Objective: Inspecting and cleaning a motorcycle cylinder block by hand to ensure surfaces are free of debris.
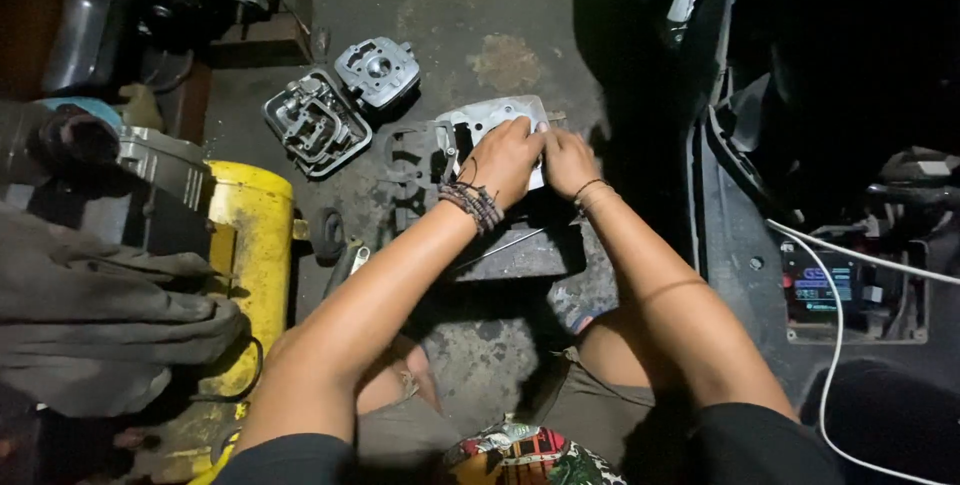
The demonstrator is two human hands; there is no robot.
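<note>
Seen from above, both forearms reach out over the stained concrete floor [480, 345]. The left hand [505, 157] and right hand [567, 163] press side by side, fingers curled closed, on a flat pale-grey metal engine part [490, 117] resting on a dark block [520, 250]. The work looks like seating or scraping that surface; steady, even pressure seems needed. Beyond lie two silver finned cylinder-head castings [340, 100].

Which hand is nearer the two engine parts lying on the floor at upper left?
Left. The left hand rests on the grey metal plate, on the side toward the two engine parts. The right hand presses the plate's far edge, farther from them.
</note>
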